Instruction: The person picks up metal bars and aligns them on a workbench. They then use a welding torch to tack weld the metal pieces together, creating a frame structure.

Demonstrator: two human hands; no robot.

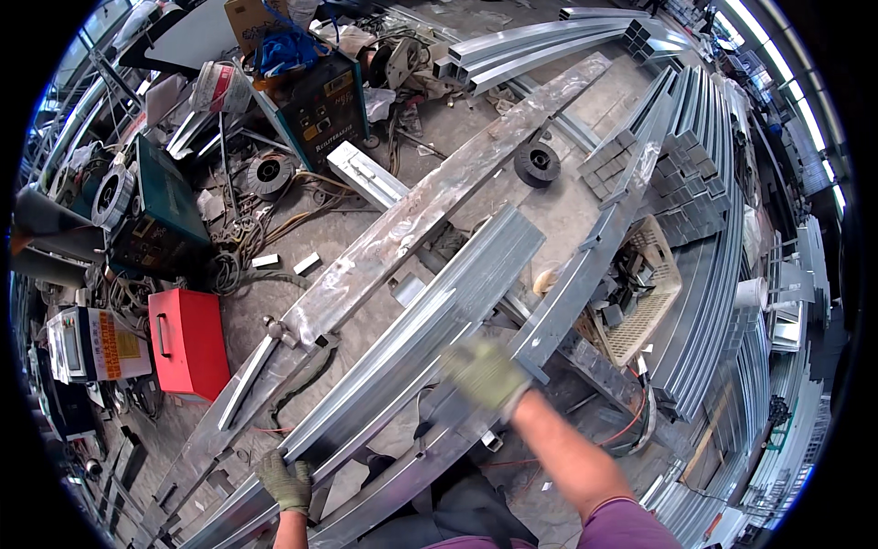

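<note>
My left hand [285,482], in a grey-green work glove, is closed over the edge of a long galvanized steel profile [358,423] near its lower-left end. My right hand [485,373], gloved alike, is smeared by motion over the same stretch of metal, farther up and to the right. Its fingers cannot be made out. The profiles lie side by side in a shiny bundle, slanting from lower left to upper right. They rest between two long, stained steel beams, the far beam [384,261] and the near beam [585,274].
A red metal box [186,343] and green welding machines [320,108] stand to the left among cables. A black wheel-like spool [538,165] lies beyond the far beam. At right are a cream plastic crate [660,302] of metal offcuts and stacked square tubes [690,183].
</note>
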